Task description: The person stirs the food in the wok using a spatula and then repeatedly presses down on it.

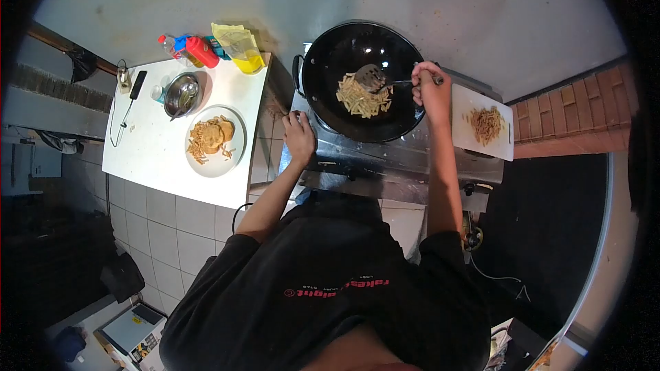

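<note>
My right hand (432, 89) is closed round the handle of a slotted spatula (372, 78) and sits over the right rim of a black wok (330, 48). The spatula's head touches a heap of short, pale food strips (362, 102) low in the wok. At the wok's lower left, my left hand (299, 137) rests on the edge of the steel stove (357, 161), fingers somewhat bent and holding nothing.
On the right, a white cutting board (463, 106) carries browned strips (487, 125). The white table (144, 158) at left holds a plate (237, 154) of food, a metal bowl (182, 95), a red bottle (201, 51), a yellow pouch (237, 45) and a black-handled utensil (138, 85).
</note>
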`<action>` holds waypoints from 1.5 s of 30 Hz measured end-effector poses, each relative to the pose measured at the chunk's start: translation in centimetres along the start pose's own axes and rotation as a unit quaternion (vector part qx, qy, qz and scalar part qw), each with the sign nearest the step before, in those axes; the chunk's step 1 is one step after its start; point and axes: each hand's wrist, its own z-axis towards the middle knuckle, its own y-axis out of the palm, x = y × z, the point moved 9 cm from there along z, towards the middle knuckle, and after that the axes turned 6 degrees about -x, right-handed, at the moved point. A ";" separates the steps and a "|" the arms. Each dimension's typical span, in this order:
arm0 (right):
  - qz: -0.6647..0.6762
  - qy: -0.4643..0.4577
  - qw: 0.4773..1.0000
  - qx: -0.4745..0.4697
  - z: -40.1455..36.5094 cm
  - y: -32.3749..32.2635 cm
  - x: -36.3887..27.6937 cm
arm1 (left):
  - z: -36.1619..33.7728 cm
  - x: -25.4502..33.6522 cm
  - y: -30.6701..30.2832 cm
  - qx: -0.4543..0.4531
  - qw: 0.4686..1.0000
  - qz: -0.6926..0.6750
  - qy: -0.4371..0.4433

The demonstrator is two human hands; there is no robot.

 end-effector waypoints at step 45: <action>-0.398 -0.175 0.858 -0.274 3.4 7.5 -6.7 | -0.2 -0.2 -0.1 0.026 1.000 -0.007 -0.009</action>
